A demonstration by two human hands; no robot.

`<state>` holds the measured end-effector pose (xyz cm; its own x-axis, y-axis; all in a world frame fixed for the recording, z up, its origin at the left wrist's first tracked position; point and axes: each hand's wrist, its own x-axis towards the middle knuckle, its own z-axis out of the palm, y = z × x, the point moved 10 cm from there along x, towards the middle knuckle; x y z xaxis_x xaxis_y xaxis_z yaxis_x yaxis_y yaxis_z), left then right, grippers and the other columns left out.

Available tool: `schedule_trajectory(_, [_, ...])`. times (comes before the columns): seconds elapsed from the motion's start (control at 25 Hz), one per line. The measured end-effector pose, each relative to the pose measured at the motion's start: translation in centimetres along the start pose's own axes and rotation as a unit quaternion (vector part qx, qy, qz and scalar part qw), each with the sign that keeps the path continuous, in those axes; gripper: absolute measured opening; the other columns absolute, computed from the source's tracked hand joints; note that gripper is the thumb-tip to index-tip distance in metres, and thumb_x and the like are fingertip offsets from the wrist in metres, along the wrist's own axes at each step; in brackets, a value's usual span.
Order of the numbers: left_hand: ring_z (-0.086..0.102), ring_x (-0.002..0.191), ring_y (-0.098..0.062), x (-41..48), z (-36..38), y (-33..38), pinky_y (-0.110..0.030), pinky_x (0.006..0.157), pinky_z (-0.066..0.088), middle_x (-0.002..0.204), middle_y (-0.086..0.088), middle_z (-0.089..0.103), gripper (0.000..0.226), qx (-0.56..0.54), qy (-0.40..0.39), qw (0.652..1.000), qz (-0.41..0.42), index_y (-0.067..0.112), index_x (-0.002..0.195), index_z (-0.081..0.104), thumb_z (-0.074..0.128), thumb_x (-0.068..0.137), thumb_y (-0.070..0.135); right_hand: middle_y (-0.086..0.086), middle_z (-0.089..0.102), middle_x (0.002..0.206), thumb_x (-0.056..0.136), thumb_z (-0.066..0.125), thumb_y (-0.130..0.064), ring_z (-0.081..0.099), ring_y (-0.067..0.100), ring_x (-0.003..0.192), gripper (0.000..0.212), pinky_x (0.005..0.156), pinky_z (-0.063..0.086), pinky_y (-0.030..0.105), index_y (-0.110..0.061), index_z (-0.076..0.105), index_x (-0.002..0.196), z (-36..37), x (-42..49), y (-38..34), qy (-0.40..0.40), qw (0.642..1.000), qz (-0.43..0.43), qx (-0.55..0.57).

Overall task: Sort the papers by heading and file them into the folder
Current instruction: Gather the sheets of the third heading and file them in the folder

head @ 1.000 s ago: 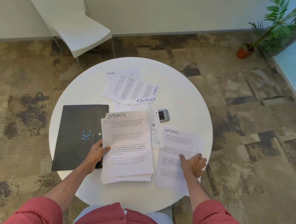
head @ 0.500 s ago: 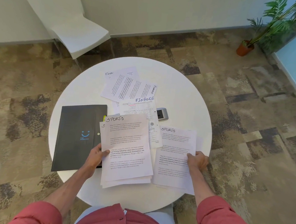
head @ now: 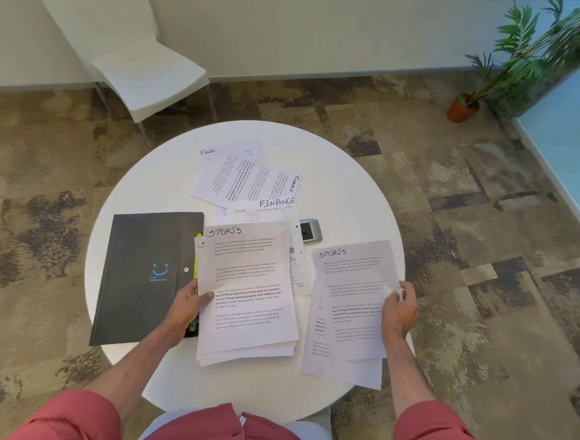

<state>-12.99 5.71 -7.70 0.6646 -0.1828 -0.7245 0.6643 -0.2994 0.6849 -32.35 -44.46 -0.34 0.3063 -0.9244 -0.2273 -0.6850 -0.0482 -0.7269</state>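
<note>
Papers headed SPORTS (head: pixel 247 292) in handwriting sit stacked near the middle of the round white counter (head: pixel 352 190). The left hand (head: pixel 186 307) pinches their left edge, thumb on top. The right hand (head: pixel 399 311) pinches the right edge of another SPORTS sheet (head: pixel 352 293) just beside them. FINANCE sheets (head: pixel 247 179) lie fanned behind. A matte black folder (head: pixel 144 275) with a blue smiley lies to the left.

A SPORTS stack (head: pixel 247 292) is gripped by the left hand (head: pixel 186 307), a SPORTS sheet (head: pixel 351 306) pinched by the right hand (head: pixel 399 311), above the bench (head: pixel 352 196).
</note>
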Motion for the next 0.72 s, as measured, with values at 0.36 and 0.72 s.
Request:
schedule_trajectory(0.36, [0.078,0.108,-0.026,0.1,0.1,1.7,-0.038,0.081,0.063,0.121,0.001,0.080,0.035,-0.055,0.016,0.998,0.023,0.022,0.135,0.065,0.062,0.105,0.003,0.006,0.065,0.085,0.086,0.054,0.007,0.056,0.020,0.079,0.020,0.065,0.044,0.031,-0.003,0.067,0.097,2.5,1.0,-5.4,-0.059,0.974,0.059,0.212])
schedule_trajectory(0.72, [0.080,0.091,-0.012,-0.7,-0.1,3.3,-0.025,0.068,0.064,0.120,-0.003,0.079,0.034,-0.052,0.017,0.997,0.051,0.017,0.134,0.063,0.062,0.105,0.000,0.007,0.067,0.087,0.087,0.058,0.002,0.058,0.020,0.079,0.016,0.066,0.042,0.031,-0.012,0.066,0.086,8.3,-2.7,-9.0,-0.196,0.942,0.087,0.259])
